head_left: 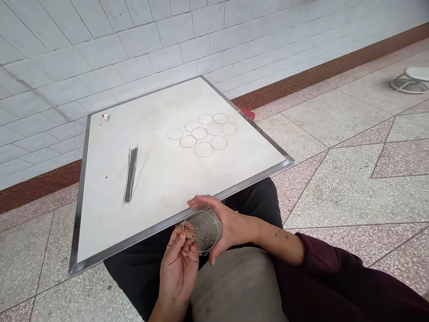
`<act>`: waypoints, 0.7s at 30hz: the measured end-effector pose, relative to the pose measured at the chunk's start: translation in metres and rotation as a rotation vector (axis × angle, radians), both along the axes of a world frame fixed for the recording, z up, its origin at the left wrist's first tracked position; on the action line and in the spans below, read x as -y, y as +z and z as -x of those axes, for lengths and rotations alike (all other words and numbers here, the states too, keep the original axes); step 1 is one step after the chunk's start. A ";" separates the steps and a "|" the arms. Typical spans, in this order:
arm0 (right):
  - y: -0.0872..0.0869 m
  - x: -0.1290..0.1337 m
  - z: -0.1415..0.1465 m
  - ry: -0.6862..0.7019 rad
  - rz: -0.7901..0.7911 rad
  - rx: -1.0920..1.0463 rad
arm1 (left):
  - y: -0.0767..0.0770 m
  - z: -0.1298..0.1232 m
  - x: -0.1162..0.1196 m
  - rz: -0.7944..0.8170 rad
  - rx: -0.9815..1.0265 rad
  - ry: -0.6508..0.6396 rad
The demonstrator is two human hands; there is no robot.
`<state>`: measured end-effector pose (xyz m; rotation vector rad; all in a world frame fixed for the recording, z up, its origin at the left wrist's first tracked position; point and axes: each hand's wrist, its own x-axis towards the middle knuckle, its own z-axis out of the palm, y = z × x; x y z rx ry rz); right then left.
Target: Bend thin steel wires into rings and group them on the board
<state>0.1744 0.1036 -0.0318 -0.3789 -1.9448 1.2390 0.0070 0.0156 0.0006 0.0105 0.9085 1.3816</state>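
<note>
My left hand (179, 266) pinches a thin wire ring (201, 211) at its left side, between thumb and fingertips, over my lap in front of the table edge. Around the ring's right side curves my right hand (229, 226), fingers above and thumb below, spread wide apart. Whether its palm touches the wire I cannot tell. On the white table (157, 188) lies a cluster of several similar wire rings (195, 139), some overlapping. Left of them rests a bundle of straight thin wires (130, 176), a few splayed loose.
A small white and red object (106, 117) sits near the table's far left corner. Metal trim (147, 236) edges the tabletop. Behind it stands a white tiled wall (137, 58). A white stool (410, 80) is on the floor far right.
</note>
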 end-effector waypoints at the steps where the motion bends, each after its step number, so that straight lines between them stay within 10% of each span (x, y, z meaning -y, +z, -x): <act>1: -0.001 0.001 0.001 -0.002 0.009 0.009 | 0.000 0.000 0.000 0.003 -0.003 0.005; 21: 0.000 -0.001 0.007 -0.062 -0.140 -0.052 | 0.003 -0.004 -0.004 -0.007 -0.110 0.059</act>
